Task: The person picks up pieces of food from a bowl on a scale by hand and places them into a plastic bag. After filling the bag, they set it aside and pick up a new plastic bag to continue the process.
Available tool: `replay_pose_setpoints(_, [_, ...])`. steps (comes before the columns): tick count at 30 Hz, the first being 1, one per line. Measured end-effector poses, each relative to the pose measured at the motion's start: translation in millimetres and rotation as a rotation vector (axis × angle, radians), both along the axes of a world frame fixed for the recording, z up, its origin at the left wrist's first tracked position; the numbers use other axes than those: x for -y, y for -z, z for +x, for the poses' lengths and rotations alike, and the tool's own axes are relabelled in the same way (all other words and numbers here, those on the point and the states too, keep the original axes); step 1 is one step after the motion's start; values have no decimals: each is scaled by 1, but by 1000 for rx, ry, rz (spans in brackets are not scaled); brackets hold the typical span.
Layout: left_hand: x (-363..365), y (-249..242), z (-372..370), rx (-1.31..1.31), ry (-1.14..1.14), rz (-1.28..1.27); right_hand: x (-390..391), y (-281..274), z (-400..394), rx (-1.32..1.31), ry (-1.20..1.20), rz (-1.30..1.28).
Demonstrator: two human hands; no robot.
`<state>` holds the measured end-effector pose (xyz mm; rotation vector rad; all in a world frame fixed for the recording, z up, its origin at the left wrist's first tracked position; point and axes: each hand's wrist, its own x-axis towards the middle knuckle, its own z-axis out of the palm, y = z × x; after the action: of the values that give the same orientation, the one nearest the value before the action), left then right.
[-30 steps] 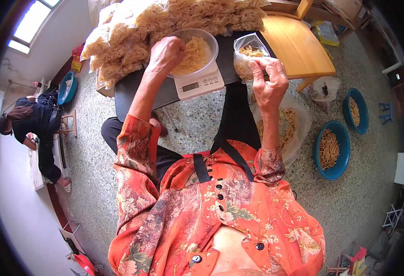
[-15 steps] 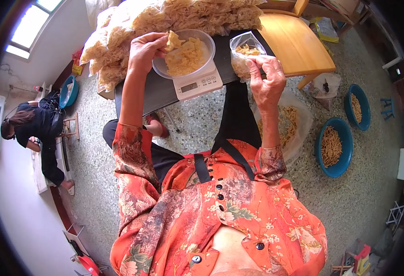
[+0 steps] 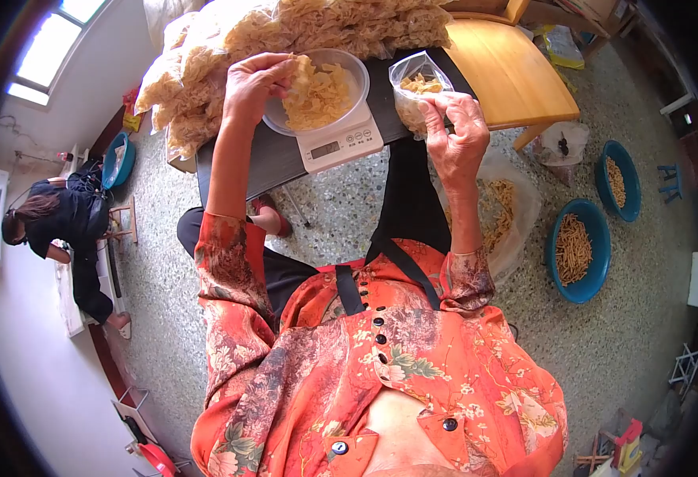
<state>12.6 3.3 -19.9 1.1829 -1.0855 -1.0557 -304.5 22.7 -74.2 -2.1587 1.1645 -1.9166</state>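
Observation:
My left hand (image 3: 252,86) is closed in a pinch on a pale yellow fried chip (image 3: 301,73) at the left rim of a clear plastic bowl (image 3: 361,89). More of these chips (image 3: 321,103) lie inside the bowl. It rests on a white kitchen scale (image 3: 353,145), whose small display digits are hard to read. My right hand (image 3: 456,123) grips the near side of a clear plastic bag (image 3: 404,75) partly filled with the same chips. The bag's mouth is open at the top, and its lower part rests against the black table (image 3: 241,163).
Filled bags (image 3: 285,32) are piled along the table's far side. A wooden chair (image 3: 500,75) stands at the right. Blue basins (image 3: 599,253) of stick-shaped snacks and a large open bag (image 3: 516,219) sit on the floor. Another person (image 3: 67,215) works at the far left.
My left hand with the chip has dipped slightly and sits closer to the chips in the bowl. My right hand and the bag have shifted a little left and upward.

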Motion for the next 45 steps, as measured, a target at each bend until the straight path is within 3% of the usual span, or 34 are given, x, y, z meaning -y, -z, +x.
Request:
replay_pose_setpoints(1, [-1,-2,-5,255,-66,-29,0,1,0,-1,-2,1])
replay_pose_setpoints(6, [2,-2,-7,140,-82,-12,1,1,0,-12,0,-21])
replay_pose_setpoints(12, [1,-1,-3,-98,-9,44,2,2,2,-9,-10,-20])
replay_pose_setpoints(17, [6,1,0,-583,289,69,1,2,2,-23,-6,-24])
replay_pose_setpoints(21, [5,-6,-23,-637,341,86,3,2,3,-28,-12,-42])
replay_pose_setpoints(25, [-1,-16,-71,-520,329,18,0,-2,6,-55,-6,-64])
replay_pose_setpoints(29, [-3,-24,-121,84,238,-191,-5,-5,9,-34,-58,7])
replay_pose_setpoints(31, [3,-18,-133,525,197,-247,-3,-5,9,-37,-34,-55])
replay_pose_setpoints(33, [9,-12,-142,855,74,-624,-2,-3,7,-32,-28,-55])
replay_pose_setpoints(35, [6,-14,-146,629,162,-382,0,-1,5,-24,-21,-54])
replay_pose_setpoints(37, [8,-12,-141,549,122,-496,2,1,2,12,-23,-31])
replay_pose_setpoints(39, [4,-17,-132,650,103,-533,3,2,-1,30,-14,-36])
replay_pose_setpoints(43, [-25,-25,-133,856,405,-409,4,0,-4,42,17,-51])
replay_pose_setpoints(45, [-23,-6,-140,940,398,-611,2,-3,-3,37,5,-46])
